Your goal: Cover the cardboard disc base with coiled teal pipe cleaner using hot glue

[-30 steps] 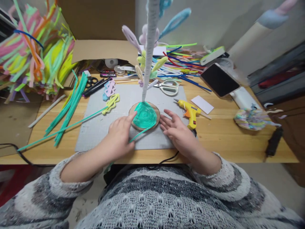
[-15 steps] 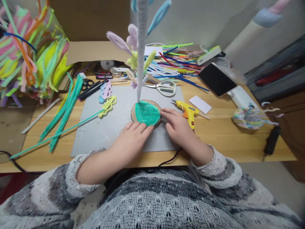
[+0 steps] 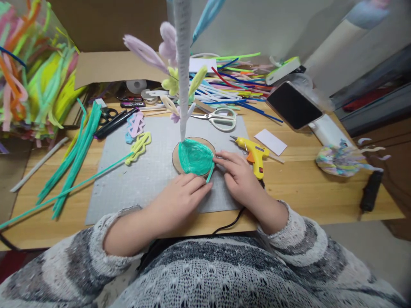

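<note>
A round wood slice lies on the grey cutting mat. On it sits a coiled pad of green pipe cleaner, its loose end sticking out at the lower right. My left hand is at the slice's near edge, fingers curled together, thumb and forefinger at that loose end. From the right, my right hand reaches in with fingers stretched out, fingertips touching the pad's right edge. A white-wrapped stem with pastel pipe-cleaner flowers stands upright at the slice's back left.
A yellow glue gun and white card lie right of the mat. Scissors are behind the slice. Green pipe cleaners lie left; a big colourful bundle stands beyond. A phone rests back right.
The green pipe cleaner's end now stands away from the pad's edge at the lower right. My left hand has drawn slightly back toward me. The view has shifted a little.
</note>
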The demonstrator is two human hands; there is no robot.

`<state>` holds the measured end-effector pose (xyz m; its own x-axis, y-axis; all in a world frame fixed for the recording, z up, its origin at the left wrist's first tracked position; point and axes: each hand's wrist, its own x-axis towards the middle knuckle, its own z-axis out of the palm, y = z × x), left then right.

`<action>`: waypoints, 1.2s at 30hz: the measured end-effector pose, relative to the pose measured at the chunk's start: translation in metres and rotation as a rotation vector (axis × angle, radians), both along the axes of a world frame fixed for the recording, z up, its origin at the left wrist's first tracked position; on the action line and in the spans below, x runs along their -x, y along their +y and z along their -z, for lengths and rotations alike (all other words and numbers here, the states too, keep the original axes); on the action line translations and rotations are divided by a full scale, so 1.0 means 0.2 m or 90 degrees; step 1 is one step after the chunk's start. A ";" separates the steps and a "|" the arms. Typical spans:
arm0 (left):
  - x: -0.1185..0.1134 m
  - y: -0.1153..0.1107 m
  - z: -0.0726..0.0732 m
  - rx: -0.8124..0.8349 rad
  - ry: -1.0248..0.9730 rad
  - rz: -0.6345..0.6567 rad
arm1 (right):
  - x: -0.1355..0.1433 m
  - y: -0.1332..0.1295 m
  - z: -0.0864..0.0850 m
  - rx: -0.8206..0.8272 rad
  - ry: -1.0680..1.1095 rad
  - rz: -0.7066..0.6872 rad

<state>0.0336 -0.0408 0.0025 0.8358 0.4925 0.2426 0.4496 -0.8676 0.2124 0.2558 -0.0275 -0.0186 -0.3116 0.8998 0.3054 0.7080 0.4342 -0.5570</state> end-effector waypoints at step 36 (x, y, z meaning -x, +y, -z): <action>0.18 0.02 0.02 0.317 -0.115 -0.162 | 0.06 0.02 0.00 -0.101 -0.103 0.093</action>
<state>-0.0029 -0.0371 -0.0017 0.6439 0.7630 0.0579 0.5491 -0.5134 0.6595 0.2429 -0.0230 -0.0184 -0.2384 0.8838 0.4027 0.8442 0.3936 -0.3640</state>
